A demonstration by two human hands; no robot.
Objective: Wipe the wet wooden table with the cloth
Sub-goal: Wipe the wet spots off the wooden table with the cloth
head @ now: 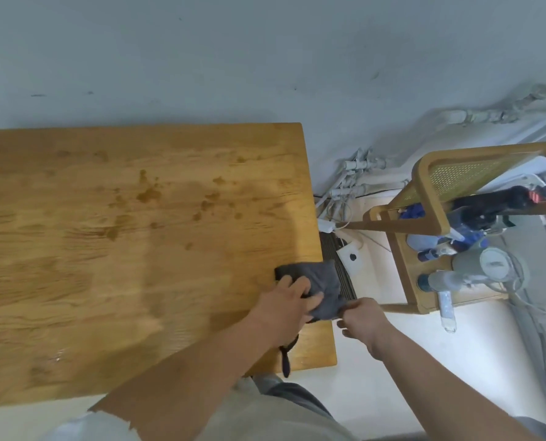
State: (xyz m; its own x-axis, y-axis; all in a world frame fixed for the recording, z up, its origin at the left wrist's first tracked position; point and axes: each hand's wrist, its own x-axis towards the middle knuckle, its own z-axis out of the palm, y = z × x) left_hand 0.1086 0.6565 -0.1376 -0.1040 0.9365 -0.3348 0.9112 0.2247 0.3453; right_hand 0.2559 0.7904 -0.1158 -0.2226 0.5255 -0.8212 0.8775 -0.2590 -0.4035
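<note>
A wooden table (122, 249) fills the left and middle of the head view, with dark wet spots around its middle and upper part. A dark grey cloth (319, 278) lies at the table's right edge, partly hanging over it. My left hand (284, 300) presses down on the cloth's near left part with fingers spread over it. Just off the table's right edge, my right hand (362, 319) pinches the cloth's near right corner. A dark strap (287, 354) lies on the table under my left forearm.
A wooden chair (424, 198) with a cane back stands to the right, its seat loaded with bottles and a black tool. Pipes and cables (345, 192) run along the wall behind the table's right edge. A white power adapter (351, 257) lies on the floor.
</note>
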